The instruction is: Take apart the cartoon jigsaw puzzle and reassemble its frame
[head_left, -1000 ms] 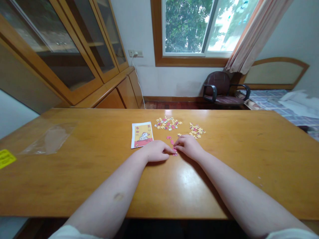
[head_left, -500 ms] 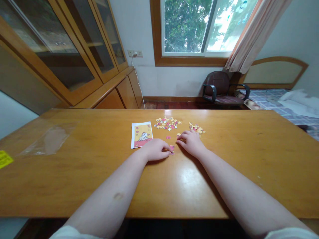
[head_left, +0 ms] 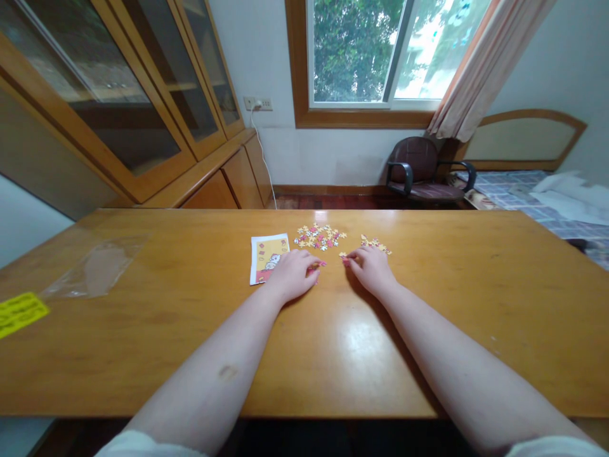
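Observation:
My left hand covers the lower right corner of a picture card showing a white cartoon animal on yellow and pink. Its thumb and fingers are closed on pink jigsaw pieces, partly hidden by the fingers. Just past those fingertips lies a small pink piece. To the right, my right hand pinches a pink jigsaw piece against the tabletop. Behind the right hand is a small group of mostly yellow pieces, partly covered by it.
A larger pile of loose jigsaw pieces lies beyond both hands on the wooden table. On the left are a clear plastic bag and a yellow label. A chair stands past the far edge.
My left hand has moved left and away from me, and the pink pieces by its fingers have shifted with it. A pink piece now shows at my right fingertips.

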The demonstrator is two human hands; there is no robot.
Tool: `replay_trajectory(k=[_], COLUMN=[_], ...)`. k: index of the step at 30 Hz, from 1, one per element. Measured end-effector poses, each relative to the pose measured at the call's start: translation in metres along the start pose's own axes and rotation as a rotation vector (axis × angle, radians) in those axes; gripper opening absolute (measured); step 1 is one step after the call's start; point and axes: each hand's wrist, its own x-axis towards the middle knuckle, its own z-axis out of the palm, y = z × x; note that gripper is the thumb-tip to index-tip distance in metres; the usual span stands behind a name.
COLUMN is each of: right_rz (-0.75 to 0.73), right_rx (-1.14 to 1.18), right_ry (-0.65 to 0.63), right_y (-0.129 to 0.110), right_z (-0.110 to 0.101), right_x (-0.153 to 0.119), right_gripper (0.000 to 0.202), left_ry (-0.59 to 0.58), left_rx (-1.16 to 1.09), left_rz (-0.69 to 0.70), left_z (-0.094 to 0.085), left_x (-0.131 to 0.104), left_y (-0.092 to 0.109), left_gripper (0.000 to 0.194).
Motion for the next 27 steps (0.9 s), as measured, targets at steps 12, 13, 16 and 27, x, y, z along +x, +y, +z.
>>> replay_trajectory(k=[12,13,16,27], right_rz=[-0.365,-0.375,-0.394,-0.411], right_rx=[0.178,0.168,0.107,0.023], right_ry=[-0.202,-0.22,-0.243,-0.22], right_y=[-0.006,-0.007,-0.007,-0.003], right_z=[0.005,0.004,0.0,-0.009], right_x=[-0.003,-0.004,-0.004,-0.002], right_gripper=[0.028,0.027,0.021,0.017], left_ry=[-0.206,-0.185,-0.078,0.262], left_rx=[-0.153,-0.161,-0.152,-0.16], left_rz=[0.339,0.352,0.316,-0.018], left_z=[0.003,0.003,0.004,0.005], left_x=[-0.002,-0.002,0.0,0.003], left_y=[0.004,0.004,0.001,-0.008], left_gripper=[0.028,0.027,0.025,0.024])
